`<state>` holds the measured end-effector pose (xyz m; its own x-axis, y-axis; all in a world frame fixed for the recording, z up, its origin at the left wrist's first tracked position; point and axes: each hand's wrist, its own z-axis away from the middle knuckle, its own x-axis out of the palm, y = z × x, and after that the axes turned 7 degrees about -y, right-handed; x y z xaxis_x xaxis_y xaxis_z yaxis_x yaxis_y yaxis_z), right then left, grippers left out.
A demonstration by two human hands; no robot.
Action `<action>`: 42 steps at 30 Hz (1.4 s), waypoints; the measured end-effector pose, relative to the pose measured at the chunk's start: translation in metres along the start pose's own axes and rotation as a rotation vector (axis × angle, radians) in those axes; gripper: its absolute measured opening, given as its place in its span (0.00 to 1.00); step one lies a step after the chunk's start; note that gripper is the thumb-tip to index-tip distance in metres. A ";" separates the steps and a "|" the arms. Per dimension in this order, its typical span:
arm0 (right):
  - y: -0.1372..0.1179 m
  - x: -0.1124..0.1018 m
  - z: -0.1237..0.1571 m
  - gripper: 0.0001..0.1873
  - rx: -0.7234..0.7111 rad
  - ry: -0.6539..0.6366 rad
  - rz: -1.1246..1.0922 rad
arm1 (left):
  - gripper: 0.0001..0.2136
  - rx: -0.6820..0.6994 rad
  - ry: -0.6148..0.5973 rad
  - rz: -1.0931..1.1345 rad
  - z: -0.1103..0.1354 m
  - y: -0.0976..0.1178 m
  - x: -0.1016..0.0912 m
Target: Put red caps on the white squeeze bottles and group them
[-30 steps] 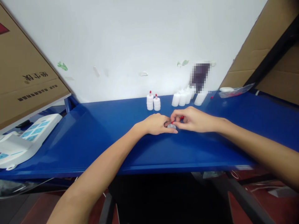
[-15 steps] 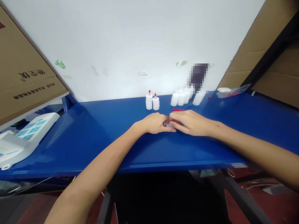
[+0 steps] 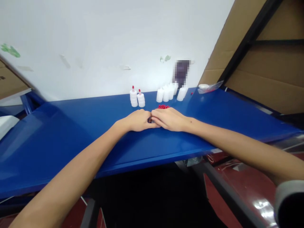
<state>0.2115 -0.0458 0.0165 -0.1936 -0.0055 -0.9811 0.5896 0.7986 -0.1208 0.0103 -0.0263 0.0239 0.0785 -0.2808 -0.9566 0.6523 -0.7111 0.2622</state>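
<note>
Because the two hands are brought together with most of their fingers out of sight, whatever may be held between them is hidden. The left hand (image 3: pixel 140 120) is curled, in front of the pile of red caps (image 3: pixel 163 106) and to its left, its thumb stretched toward the right hand (image 3: pixel 170 120). The right hand is placed directly in front of the pile, fingers bent and close together. Whether anything is gripped by either cannot be told, nor whether the nearest caps are touched, since the pile's front edge is covered.

From that closeness the chief risk is judged to arise: by a slight backward slide of the knuckles, loose caps could be scattered over the tabletop (image 3: pixel 78 126). Left of the pile and slightly behind it, the taller red-tipped bottle (image 3: pixel 133 98) and the shorter red-tipped bottle (image 3: pixel 141 100) could be toppled by a careless sweep of the left hand. Behind the pile, a cluster of white bottles (image 3: pixel 165 94) is packed so tightly that several might be brought down by one knock. Farther right and behind, a lone red cap (image 3: pixel 192 93) could be overlooked.
</note>
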 end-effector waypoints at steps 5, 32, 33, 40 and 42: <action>-0.001 0.000 0.002 0.15 -0.030 0.009 -0.001 | 0.19 -0.015 -0.014 -0.047 0.001 0.005 -0.003; 0.032 -0.065 -0.122 0.18 0.231 0.120 0.177 | 0.14 0.033 0.206 -0.117 -0.001 -0.009 0.011; 0.032 -0.064 -0.122 0.19 0.235 0.099 0.183 | 0.14 0.036 0.207 -0.115 -0.001 -0.010 0.011; 0.034 -0.060 -0.119 0.17 0.260 0.037 0.177 | 0.13 0.036 0.204 -0.110 -0.001 -0.010 0.010; 0.035 -0.061 -0.119 0.17 0.260 0.036 0.171 | 0.12 0.037 0.206 -0.105 -0.001 -0.010 0.010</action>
<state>0.1508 0.0537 0.0897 -0.0989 0.1409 -0.9851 0.7961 0.6051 0.0066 0.0054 -0.0212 0.0110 0.1666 -0.0695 -0.9836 0.6375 -0.7534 0.1612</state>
